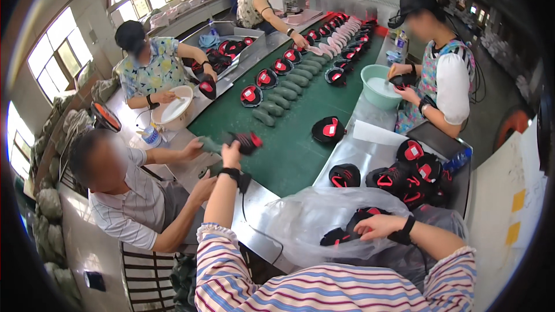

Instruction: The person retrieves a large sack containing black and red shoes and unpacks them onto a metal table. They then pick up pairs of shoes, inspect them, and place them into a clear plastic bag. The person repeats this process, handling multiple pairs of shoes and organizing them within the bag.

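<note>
My left hand (231, 155) is raised over the near left end of the green belt, closed on a black shoe upper (247, 143) with red trim, slightly smeared by motion. Just left of it, a co-worker's hand (193, 149) holds a grey-green shoe last (210, 145), also blurred. Lower right, my right hand (378, 226) is inside the mouth of a clear plastic bag (298, 211). Its bent fingers close at the edge of a black shoe upper (341, 235); the fingertips are partly hidden. Another upper (369, 214) lies just behind that hand.
Along the green belt (231, 117) run rows of green lasts (279, 101), pink lasts (341, 36) and black uppers (267, 78). A pile of uppers (399, 178) sits by a blue bottle (459, 159). Co-workers at both sides have basins (370, 75). A cable (245, 214) hangs from my left wrist.
</note>
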Available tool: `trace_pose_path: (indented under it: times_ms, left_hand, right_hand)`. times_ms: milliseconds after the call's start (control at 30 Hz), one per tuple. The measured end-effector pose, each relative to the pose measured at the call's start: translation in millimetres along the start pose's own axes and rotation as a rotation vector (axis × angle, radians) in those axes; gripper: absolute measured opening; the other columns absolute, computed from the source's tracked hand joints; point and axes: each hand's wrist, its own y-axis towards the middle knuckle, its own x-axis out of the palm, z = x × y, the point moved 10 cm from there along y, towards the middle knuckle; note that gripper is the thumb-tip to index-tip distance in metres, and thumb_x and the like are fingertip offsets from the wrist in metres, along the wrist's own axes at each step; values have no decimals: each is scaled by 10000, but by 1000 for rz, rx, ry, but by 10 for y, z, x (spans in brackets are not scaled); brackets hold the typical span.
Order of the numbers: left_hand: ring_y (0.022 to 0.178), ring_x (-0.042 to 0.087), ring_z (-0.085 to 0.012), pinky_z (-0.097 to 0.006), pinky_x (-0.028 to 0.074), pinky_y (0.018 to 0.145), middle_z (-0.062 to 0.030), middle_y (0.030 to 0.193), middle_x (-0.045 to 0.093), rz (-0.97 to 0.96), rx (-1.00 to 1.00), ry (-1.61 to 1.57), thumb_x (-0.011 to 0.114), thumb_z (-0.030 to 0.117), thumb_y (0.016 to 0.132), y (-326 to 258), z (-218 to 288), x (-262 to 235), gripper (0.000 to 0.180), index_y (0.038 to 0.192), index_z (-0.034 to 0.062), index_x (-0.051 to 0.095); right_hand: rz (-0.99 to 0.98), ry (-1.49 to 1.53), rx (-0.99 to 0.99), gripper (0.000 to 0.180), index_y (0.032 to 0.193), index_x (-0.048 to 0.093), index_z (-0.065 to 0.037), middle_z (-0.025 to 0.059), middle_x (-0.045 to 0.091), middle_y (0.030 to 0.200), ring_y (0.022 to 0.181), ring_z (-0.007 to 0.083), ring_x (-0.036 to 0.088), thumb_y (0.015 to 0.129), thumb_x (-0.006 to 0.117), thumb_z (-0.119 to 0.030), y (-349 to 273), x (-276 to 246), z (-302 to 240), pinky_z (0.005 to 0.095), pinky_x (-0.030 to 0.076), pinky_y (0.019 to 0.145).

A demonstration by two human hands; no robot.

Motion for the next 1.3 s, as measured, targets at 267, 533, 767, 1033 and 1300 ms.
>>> trace_pose_path:
  times_ms: [267, 533, 767, 1033, 1300]
  left_hand:
    - [921, 574, -253, -327, 456, 801, -125, 989, 586, -759, 479, 350, 585, 130, 819, -1464, 871, 1463, 250, 1038, 13, 555]
    - [1203, 395, -385, -382, 356, 990, -244, 1386, 243, -1636, 463, 659, 656, 414, 775, -4651, -270, 1631, 839, 1345, -33, 230]
    - [1225, 317, -449, -503, 334, 980, -295, 1349, 253, -1433, 230, 943, 689, 577, 658, -4436, -868, 1067, 1084, 1368, -40, 151]
    - [1190, 367, -417, -495, 351, 946, -240, 1265, 406, -949, 312, 1004, 731, 231, 653, -3862, -651, 591, 755, 1256, -33, 361]
    - [1144, 438, -371, -403, 370, 949, -214, 1243, 444, -877, 309, 652, 668, 217, 746, -4353, 267, 697, 619, 1263, 19, 391]
  right_hand:
    - [427, -255, -49, 398, 1077, 567, -40, 153, 589, 1008, 958, 319, 552, 760, 622, -274, -14, -329, 273, 381, 438, 842]
    - [437, -418, 454, 867, 1379, 255, -123, 261, 279, 1373, 1208, 402, 390, 688, 695, -404, -290, -714, 685, 449, 404, 934]
    - [282, -212, 405, 1046, 1404, 210, -86, 334, 80, 1412, 1316, 436, 166, 609, 743, -508, 302, -290, 923, 425, 256, 1051]
    - [350, 189, -75, 832, 1385, 254, -87, 172, 421, 1302, 1072, 226, 503, 715, 726, -229, 777, -223, 274, 339, 444, 874]
    - [314, 189, -85, 1034, 1379, 140, 43, 238, 363, 1330, 1237, 277, 377, 679, 745, -419, 184, -320, 496, 328, 316, 1015]
